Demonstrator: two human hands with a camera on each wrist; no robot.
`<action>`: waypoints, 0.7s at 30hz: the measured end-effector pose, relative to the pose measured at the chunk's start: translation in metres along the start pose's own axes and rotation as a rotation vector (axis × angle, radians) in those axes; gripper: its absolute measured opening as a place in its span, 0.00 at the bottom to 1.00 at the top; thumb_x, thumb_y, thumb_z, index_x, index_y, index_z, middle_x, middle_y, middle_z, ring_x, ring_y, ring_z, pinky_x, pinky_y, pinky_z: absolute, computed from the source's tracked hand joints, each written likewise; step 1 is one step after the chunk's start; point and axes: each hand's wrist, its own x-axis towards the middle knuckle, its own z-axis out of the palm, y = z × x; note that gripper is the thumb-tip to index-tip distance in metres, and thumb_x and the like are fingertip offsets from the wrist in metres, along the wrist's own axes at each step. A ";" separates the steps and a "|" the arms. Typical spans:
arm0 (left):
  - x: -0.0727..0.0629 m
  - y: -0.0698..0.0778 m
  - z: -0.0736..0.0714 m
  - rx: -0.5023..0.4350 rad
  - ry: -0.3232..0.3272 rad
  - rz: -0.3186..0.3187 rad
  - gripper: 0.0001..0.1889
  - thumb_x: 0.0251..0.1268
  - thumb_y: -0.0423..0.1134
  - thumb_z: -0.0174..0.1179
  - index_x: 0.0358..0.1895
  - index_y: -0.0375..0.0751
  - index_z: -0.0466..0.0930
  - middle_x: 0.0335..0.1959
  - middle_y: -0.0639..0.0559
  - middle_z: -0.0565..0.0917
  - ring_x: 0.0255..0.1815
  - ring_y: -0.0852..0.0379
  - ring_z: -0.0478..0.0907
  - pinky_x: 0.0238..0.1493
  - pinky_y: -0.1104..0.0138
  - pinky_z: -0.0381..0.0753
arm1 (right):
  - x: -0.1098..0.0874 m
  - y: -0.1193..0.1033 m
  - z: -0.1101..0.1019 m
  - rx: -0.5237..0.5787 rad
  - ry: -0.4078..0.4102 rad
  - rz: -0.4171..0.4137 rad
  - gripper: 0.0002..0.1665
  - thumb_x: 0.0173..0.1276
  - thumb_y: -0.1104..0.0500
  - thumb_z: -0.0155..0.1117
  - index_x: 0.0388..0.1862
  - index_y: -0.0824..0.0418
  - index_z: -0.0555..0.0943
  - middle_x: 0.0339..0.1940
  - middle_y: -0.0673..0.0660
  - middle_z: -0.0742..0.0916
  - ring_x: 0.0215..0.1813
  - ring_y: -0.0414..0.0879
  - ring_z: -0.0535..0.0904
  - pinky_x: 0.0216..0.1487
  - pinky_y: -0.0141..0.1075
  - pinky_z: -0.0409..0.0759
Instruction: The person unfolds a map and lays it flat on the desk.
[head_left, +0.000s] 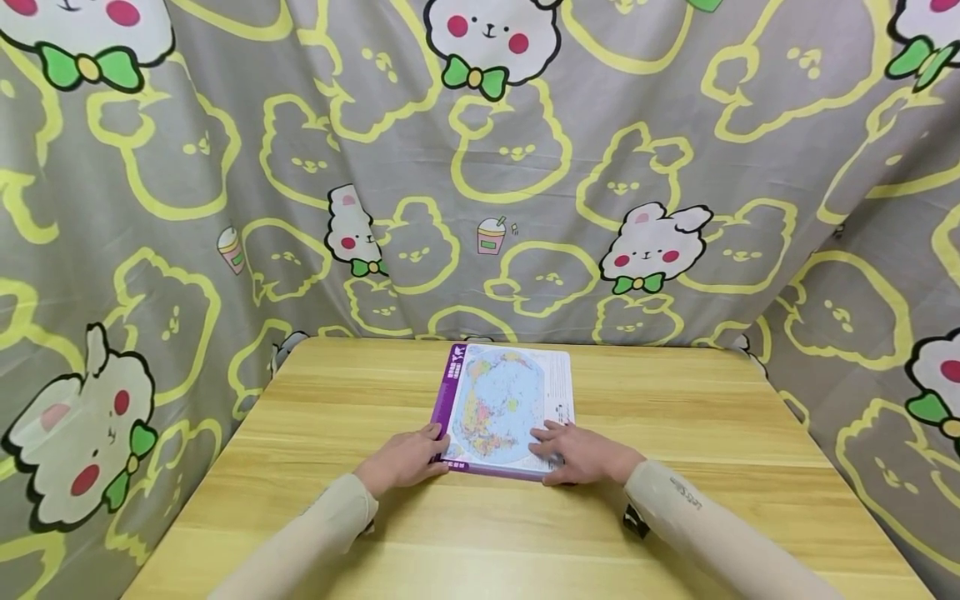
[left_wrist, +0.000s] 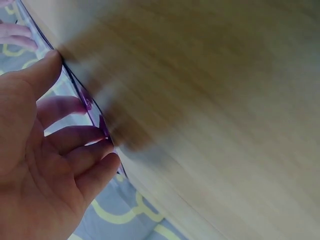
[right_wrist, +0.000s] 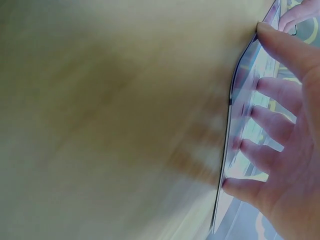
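A flat rectangular world map board [head_left: 502, 400] lies on the wooden table, printed in light blue with colored continents. Purple bands run down its left side and along part of its front edge. My left hand [head_left: 405, 458] is at the front left corner, fingertips touching the left side and the thumb by the front edge. Across from it, my right hand [head_left: 585, 454] rests its spread fingers on the front right corner, thumb at the front edge. In the left wrist view the board's purple edge [left_wrist: 87, 102] shows under the fingers; the right wrist view shows its glossy surface [right_wrist: 245, 92] beneath the fingertips.
The light wooden table [head_left: 675, 542] extends around the board on all sides. A grey curtain [head_left: 540, 167] with yellow outlines and white bunnies hangs behind the table's far edge and along both sides. Long beige sleeves [head_left: 705, 508] cover both forearms.
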 end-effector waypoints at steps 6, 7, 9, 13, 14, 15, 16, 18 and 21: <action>0.000 0.002 -0.001 -0.008 -0.007 -0.003 0.26 0.66 0.52 0.57 0.59 0.35 0.74 0.63 0.32 0.70 0.64 0.41 0.67 0.59 0.54 0.71 | 0.004 0.000 -0.003 0.001 0.022 -0.006 0.35 0.65 0.43 0.62 0.64 0.63 0.73 0.68 0.63 0.70 0.70 0.66 0.59 0.63 0.63 0.60; 0.000 0.002 0.000 -0.010 -0.009 -0.005 0.26 0.66 0.52 0.57 0.59 0.35 0.74 0.63 0.32 0.70 0.65 0.41 0.67 0.59 0.54 0.71 | 0.004 0.000 -0.003 0.004 0.023 -0.005 0.35 0.65 0.44 0.62 0.64 0.64 0.73 0.68 0.63 0.70 0.69 0.66 0.59 0.63 0.63 0.60; 0.000 0.002 0.000 -0.014 -0.010 -0.007 0.26 0.66 0.52 0.57 0.59 0.35 0.75 0.63 0.32 0.70 0.64 0.41 0.67 0.59 0.54 0.71 | 0.006 0.000 -0.004 0.004 0.028 -0.004 0.35 0.64 0.44 0.63 0.63 0.64 0.74 0.68 0.64 0.70 0.69 0.67 0.60 0.63 0.62 0.60; 0.002 0.001 0.001 -0.011 -0.008 -0.015 0.26 0.66 0.52 0.57 0.59 0.36 0.75 0.63 0.32 0.70 0.64 0.41 0.67 0.59 0.54 0.71 | 0.008 0.002 -0.002 -0.007 0.032 0.011 0.36 0.63 0.43 0.63 0.64 0.63 0.74 0.68 0.63 0.70 0.69 0.66 0.60 0.65 0.59 0.60; 0.003 0.001 0.001 -0.011 -0.006 -0.016 0.26 0.66 0.52 0.57 0.59 0.36 0.75 0.63 0.32 0.70 0.64 0.41 0.68 0.59 0.54 0.71 | 0.009 0.003 -0.002 -0.011 0.033 0.013 0.36 0.63 0.42 0.63 0.64 0.63 0.74 0.68 0.63 0.70 0.69 0.66 0.60 0.65 0.59 0.60; 0.003 0.000 0.001 -0.013 -0.006 -0.017 0.26 0.66 0.52 0.57 0.59 0.36 0.75 0.63 0.32 0.70 0.64 0.41 0.68 0.59 0.53 0.72 | 0.010 0.003 -0.001 -0.012 0.034 0.014 0.36 0.64 0.42 0.62 0.64 0.63 0.74 0.68 0.63 0.70 0.69 0.66 0.60 0.65 0.59 0.60; 0.003 0.000 0.001 -0.017 -0.003 -0.018 0.26 0.66 0.52 0.57 0.58 0.36 0.75 0.63 0.32 0.70 0.64 0.41 0.68 0.58 0.53 0.72 | 0.010 0.004 -0.001 -0.010 0.035 0.016 0.36 0.64 0.42 0.62 0.64 0.63 0.73 0.68 0.63 0.70 0.69 0.66 0.59 0.65 0.60 0.59; 0.003 0.000 -0.001 -0.030 0.010 -0.014 0.25 0.65 0.51 0.58 0.56 0.36 0.76 0.62 0.31 0.71 0.63 0.40 0.69 0.57 0.53 0.73 | 0.011 0.005 -0.001 -0.010 0.041 0.014 0.36 0.64 0.42 0.62 0.64 0.63 0.74 0.68 0.63 0.70 0.69 0.66 0.60 0.65 0.60 0.59; 0.003 0.001 -0.003 -0.047 0.032 -0.004 0.22 0.65 0.50 0.59 0.52 0.35 0.76 0.60 0.30 0.72 0.61 0.38 0.71 0.54 0.52 0.75 | 0.013 0.006 0.000 -0.016 0.051 0.003 0.36 0.64 0.42 0.62 0.64 0.63 0.74 0.68 0.63 0.70 0.69 0.67 0.60 0.65 0.59 0.60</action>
